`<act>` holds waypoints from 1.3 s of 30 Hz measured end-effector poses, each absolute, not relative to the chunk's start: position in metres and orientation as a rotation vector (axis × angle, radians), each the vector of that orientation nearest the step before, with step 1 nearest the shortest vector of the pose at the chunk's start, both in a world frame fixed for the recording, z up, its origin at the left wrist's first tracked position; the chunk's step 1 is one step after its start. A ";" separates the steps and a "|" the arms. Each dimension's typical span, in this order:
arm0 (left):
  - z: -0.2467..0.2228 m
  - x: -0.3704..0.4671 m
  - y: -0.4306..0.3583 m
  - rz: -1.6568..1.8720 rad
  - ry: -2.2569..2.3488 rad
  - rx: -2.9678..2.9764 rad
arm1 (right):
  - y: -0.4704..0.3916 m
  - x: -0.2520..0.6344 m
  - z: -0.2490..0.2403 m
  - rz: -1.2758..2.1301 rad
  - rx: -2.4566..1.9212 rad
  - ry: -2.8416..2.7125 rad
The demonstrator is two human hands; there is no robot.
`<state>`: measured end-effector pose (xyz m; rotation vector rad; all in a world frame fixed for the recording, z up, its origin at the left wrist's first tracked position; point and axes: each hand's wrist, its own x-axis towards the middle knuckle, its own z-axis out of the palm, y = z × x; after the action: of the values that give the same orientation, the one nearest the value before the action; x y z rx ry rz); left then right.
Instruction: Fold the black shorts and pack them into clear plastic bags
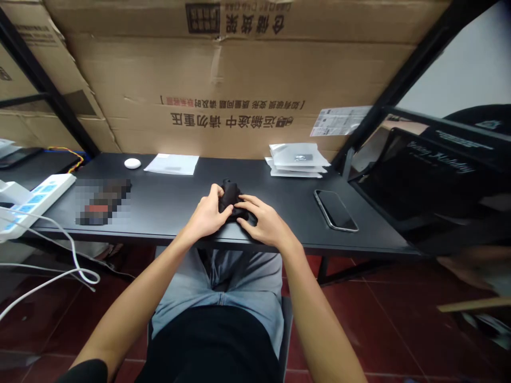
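A small bundle of black, soft-looking material [230,196] rests on the dark table [171,199] near its front edge, between my two hands. My left hand [207,214] grips the bundle from the left, thumb along its near side and fingers behind its left edge. From the right, my right hand [258,217] has its fingers bent over the bundle and its thumb at the lower right side. What exactly the bundle is cannot be made out.
Flat white packets [171,164] and a white oval object [132,163] lie at the back left. A stack of clear packets [299,158] and a phone [336,210] are on the right. A power strip [40,205] with cables and a blurred-out item [104,202] are left.
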<state>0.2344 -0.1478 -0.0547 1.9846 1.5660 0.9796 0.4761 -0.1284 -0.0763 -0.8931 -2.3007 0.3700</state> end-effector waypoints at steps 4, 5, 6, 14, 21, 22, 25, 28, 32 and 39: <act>-0.057 0.234 -0.141 1.081 1.416 1.667 | -0.131 0.477 -0.071 0.277 -0.818 -2.315; -0.058 0.235 -0.141 1.096 1.336 1.553 | -0.131 0.477 -0.071 0.227 -0.795 -2.312; -0.058 0.237 -0.142 1.099 1.255 1.446 | -0.131 0.477 -0.070 0.178 -0.775 -2.311; -0.059 0.243 -0.144 1.012 1.131 1.485 | -0.128 0.484 -0.075 0.179 -0.693 -2.371; -0.038 0.135 -0.089 0.676 2.101 2.224 | -0.130 0.482 -0.079 0.327 -0.872 -2.309; -0.037 0.120 -0.082 0.540 2.228 2.216 | -0.131 0.481 -0.079 0.340 -0.900 -2.298; -0.037 0.091 -0.069 0.277 2.371 2.145 | -0.133 0.480 -0.077 0.338 -0.925 -2.298; -0.041 0.088 -0.068 0.199 2.317 2.150 | -0.134 0.480 -0.076 0.320 -0.930 -2.303; -0.042 0.109 -0.088 0.133 2.223 2.251 | -0.133 0.480 -0.076 0.322 -0.954 -2.304; -0.037 0.133 -0.118 0.262 1.939 2.544 | -0.132 0.481 -0.078 0.310 -0.926 -2.309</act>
<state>0.1325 -0.1176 -0.0372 2.5440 1.9390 0.2616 0.4806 -0.1324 -0.0782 -0.9260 -2.3090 0.3097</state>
